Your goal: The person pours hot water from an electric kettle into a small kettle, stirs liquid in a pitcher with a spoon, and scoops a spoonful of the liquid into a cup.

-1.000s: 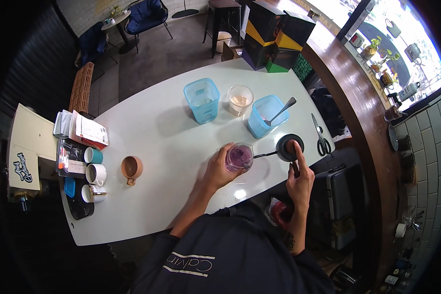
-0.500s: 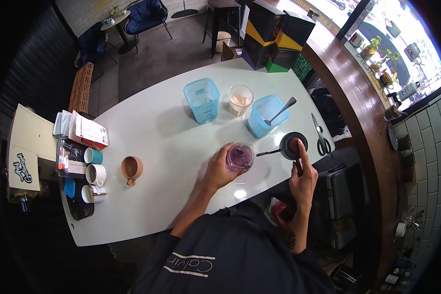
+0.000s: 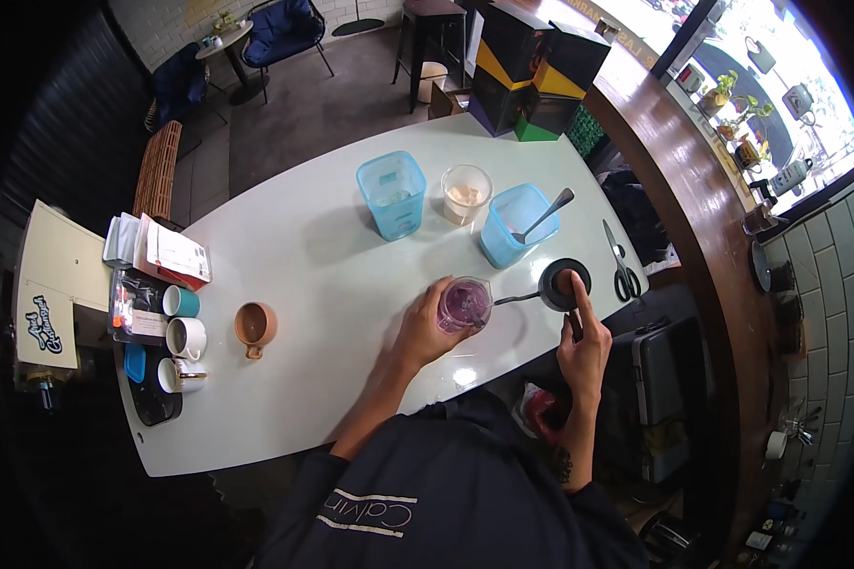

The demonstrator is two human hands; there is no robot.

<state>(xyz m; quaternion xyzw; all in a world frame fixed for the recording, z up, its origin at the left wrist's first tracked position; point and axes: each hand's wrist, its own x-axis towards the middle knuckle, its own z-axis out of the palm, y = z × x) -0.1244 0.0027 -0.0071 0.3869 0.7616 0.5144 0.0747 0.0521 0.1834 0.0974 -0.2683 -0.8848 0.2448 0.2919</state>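
My left hand (image 3: 430, 327) is closed around a clear glass cup (image 3: 467, 302) of purple liquid. My right hand (image 3: 584, 343) is closed on a tool with a wide black round end (image 3: 550, 293), its index finger lying over that end. A thin dark shaft (image 3: 517, 299) runs from there to the cup's rim; its tip in the liquid is hard to make out. Beyond the cup stand a blue plastic container (image 3: 514, 248) with a spoon (image 3: 552, 211) in it, a glass (image 3: 466, 194) of pale contents, and a second blue container (image 3: 394, 220).
Scissors (image 3: 624, 275) lie by the right edge of the white table (image 3: 285, 398). A brown cup (image 3: 255, 324) stands at left, near several mugs (image 3: 186, 339) and a stack of papers (image 3: 173, 251). Dark boxes (image 3: 541, 76) sit at the far edge.
The tool's black end and my right hand have shifted slightly left, toward the cup. My left hand and the cup stay in place.
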